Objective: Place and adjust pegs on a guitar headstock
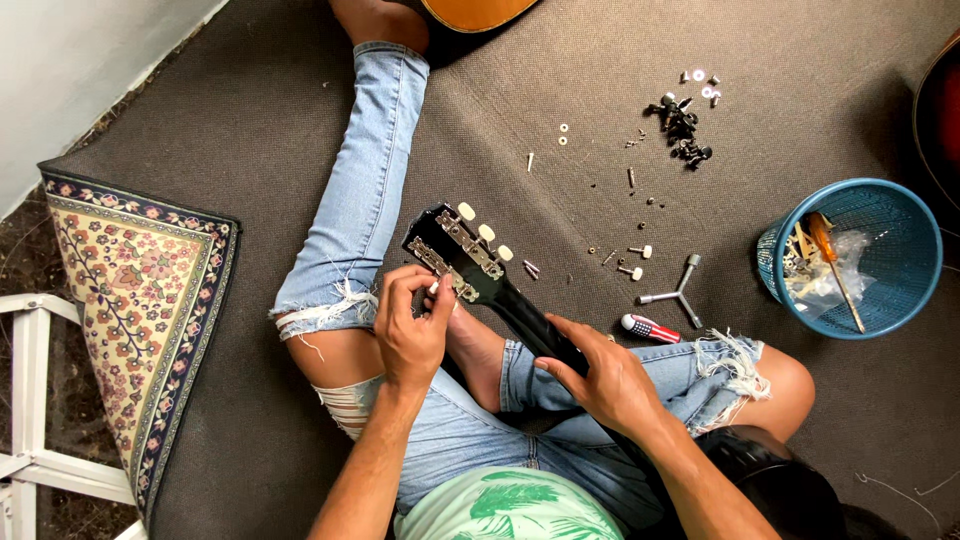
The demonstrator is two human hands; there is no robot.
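A black guitar lies across my lap, its headstock (455,250) pointing up and left, with metal tuner plates and white tuning pegs (486,233) along its edges. My left hand (412,325) pinches a white peg at the lower side of the headstock. My right hand (600,375) wraps around the black neck (528,318) just below the headstock. I sit on brown carpet in torn light jeans.
Loose screws, washers and black tuner parts (682,125) lie scattered on the carpet. A three-way metal wrench (680,292) and a red striped screwdriver (650,328) rest near my right knee. A blue basket (862,258) stands at right. A patterned rug (140,300) lies left.
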